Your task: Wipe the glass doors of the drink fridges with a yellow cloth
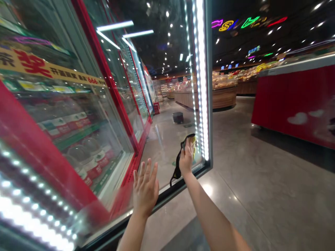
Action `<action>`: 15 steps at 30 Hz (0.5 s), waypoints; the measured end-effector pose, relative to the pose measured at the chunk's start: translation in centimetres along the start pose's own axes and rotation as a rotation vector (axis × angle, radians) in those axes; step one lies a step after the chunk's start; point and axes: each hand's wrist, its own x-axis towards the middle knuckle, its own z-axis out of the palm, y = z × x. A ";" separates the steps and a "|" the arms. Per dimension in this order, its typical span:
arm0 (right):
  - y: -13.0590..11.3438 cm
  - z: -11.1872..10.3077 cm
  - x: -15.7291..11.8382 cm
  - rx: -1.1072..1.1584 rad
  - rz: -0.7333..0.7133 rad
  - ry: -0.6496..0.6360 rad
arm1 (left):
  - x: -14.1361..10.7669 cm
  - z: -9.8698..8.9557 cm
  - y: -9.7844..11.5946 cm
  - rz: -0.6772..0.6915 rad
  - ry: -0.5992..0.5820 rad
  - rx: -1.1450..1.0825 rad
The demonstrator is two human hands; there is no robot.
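My left hand (146,191) is open, its fingers spread and its palm facing the glass door (163,146) near the lower edge. To its right, my right hand (186,158) presses a black and yellow cloth (177,170) to the glass, close to the door's bottom right corner. Part of the cloth hangs down to the left as a dark strip; the rest lies under the fingers. The swung-open door has a dark frame (172,191) and a bright LED strip (201,69) along its side.
Left stands a red-framed drinks cooler (128,125) with shelves of bottles (94,167). Through the glass, a dark box (178,118) sits on the floor (240,195). A red counter (295,101) is at right, with a wood-sided display (223,97) farther back.
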 end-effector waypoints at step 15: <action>2.0 -3.5 6.7 -0.148 -0.057 0.197 | 1.7 2.7 3.5 0.173 0.035 -0.105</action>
